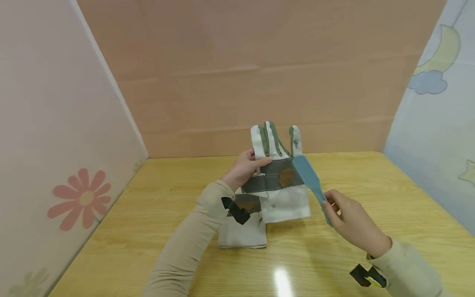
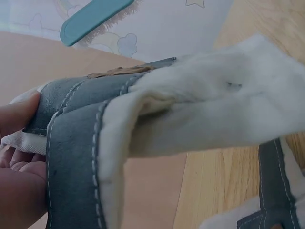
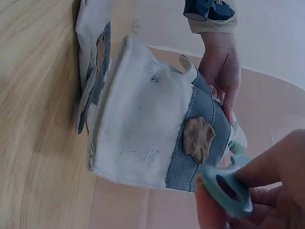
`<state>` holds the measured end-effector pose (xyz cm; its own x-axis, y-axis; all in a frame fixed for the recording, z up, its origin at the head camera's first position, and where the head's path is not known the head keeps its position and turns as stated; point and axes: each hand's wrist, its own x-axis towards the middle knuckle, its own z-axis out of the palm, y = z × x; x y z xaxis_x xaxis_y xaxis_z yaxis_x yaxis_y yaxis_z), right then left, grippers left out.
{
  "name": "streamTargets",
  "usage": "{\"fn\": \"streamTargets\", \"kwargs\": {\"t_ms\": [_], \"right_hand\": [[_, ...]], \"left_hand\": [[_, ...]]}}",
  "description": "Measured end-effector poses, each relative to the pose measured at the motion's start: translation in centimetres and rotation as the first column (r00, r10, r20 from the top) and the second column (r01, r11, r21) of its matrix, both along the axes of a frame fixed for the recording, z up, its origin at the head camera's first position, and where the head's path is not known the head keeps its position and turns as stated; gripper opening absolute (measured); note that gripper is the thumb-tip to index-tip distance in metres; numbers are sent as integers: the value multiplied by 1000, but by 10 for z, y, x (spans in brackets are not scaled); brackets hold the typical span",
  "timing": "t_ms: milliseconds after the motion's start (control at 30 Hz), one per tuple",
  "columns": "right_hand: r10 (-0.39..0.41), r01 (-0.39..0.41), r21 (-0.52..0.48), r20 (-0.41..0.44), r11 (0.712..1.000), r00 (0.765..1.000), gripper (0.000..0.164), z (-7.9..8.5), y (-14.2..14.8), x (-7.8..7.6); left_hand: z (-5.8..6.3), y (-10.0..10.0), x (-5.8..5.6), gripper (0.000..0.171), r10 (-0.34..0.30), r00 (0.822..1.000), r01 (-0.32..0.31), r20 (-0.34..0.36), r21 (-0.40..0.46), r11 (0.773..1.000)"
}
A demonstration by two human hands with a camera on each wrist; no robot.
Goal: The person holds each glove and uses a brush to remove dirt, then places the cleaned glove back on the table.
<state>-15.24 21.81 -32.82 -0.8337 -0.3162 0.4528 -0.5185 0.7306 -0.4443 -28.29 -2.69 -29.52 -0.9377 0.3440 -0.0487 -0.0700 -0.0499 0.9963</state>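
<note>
1. While the right hand (image 1: 352,220) pinches a blue brush (image 1: 306,170) by its handle (image 1: 320,199), the bristles (image 2: 108,22) hang just off the work glove (image 1: 285,206).
2. That glove's pinched in the left hand (image 1: 240,170), up above the table (image 1: 371,185), brown blob (image 1: 286,178) on its grey band (image 1: 271,181).
3. Second glove (image 1: 243,232) is lying on the table, partly hidden behind the first one.
4. Tan wall (image 1: 259,62) behind everything.

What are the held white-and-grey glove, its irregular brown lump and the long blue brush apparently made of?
The glove: matte woven cloth, perhaps cotton, with creases; its grey bands look leather-like, with stitched edges. The brown lump: perhaps clay or mud, being dull and uneven. The blue brush: probably smooth plastic, evenly coloured; its pale bristles look fibrous, natural or synthetic unclear.
</note>
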Motion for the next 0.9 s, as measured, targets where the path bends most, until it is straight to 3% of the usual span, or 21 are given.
{"fn": "streamTargets", "kwargs": {"t_ms": [367, 700, 900], "right_hand": [[90, -89, -54, 21, 995, 996, 10, -10, -9, -2], [33, -25, -140, 57, 990, 998, 11, -13, -24, -5], [68, -54, -162, 79, 985, 995, 13, -11, -36, -8]], "left_hand": [[1, -15, -2, 36, 17, 997, -16, -79, 13, 1000], [3, -20, -1, 35, 26, 998, -25, -48, 22, 999], [4, -19, 1, 36, 23, 999, -23, -33, 20, 1000]]}}
